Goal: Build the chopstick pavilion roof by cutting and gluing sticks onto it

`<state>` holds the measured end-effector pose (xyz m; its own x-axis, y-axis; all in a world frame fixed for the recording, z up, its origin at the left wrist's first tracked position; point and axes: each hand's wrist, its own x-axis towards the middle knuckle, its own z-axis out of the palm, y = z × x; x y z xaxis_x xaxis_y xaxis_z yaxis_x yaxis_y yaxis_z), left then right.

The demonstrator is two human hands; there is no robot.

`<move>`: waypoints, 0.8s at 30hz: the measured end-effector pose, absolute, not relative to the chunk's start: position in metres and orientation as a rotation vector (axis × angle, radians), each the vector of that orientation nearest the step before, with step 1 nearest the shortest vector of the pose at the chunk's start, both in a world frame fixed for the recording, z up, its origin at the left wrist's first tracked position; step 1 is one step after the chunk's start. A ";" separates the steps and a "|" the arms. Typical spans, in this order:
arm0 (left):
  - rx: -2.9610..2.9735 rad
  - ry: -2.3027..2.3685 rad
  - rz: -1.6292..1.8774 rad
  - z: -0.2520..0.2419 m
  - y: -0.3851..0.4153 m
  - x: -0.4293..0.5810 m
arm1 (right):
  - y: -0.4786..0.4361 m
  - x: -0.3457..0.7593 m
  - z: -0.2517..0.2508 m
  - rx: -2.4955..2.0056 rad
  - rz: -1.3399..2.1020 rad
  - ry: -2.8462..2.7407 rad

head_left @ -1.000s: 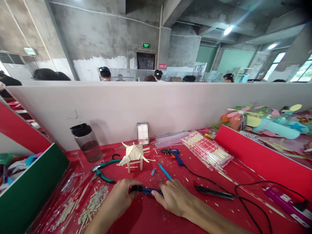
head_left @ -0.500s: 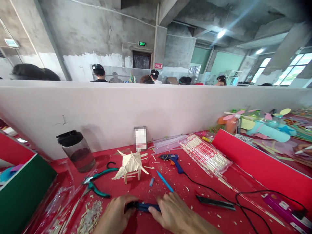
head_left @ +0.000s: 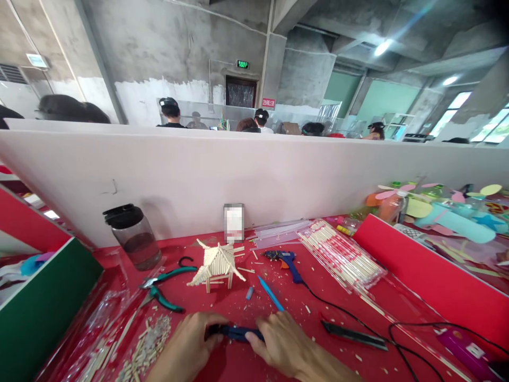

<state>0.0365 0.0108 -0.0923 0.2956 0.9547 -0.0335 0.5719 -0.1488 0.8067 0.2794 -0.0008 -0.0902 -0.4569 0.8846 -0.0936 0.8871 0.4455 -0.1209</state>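
Between my two hands, low over the red table, is a dark blue and black tool (head_left: 237, 332) whose kind I cannot make out. My left hand (head_left: 195, 338) is closed round its black end. My right hand (head_left: 283, 338) grips the blue end, thumb along the near side. Just beyond stands a small pavilion model (head_left: 218, 263) made of pale wooden sticks, with a peaked roof on legs. A blue pen (head_left: 270, 293) lies beyond my right hand, and its small blue cap (head_left: 249, 293) is beside it. Green-handled pliers (head_left: 167, 289) lie open at the left.
A lidded bottle (head_left: 137, 239) stands back left. Stick scraps (head_left: 149, 345) are heaped near my left forearm. Rightward lie a corded glue gun (head_left: 284, 260), bagged sticks (head_left: 342, 254) and a black utility knife (head_left: 353, 335). A white partition (head_left: 191, 175) borders the back; red (head_left: 437, 270) and green (head_left: 51, 302) panels flank the table.
The camera view has shifted slightly, so most of the table's things appear a little to the right. Both hands keep the same grip on the dark tool.
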 end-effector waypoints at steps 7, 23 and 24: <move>1.803 1.388 0.638 -0.078 0.013 0.032 | -0.004 0.271 -0.077 1.660 -0.167 2.660; 1.788 1.232 0.866 -0.061 0.016 0.038 | -0.050 0.246 -0.092 2.059 -0.137 2.572; 1.764 1.227 0.859 -0.063 0.016 0.039 | -0.050 0.243 -0.094 2.077 -0.129 2.583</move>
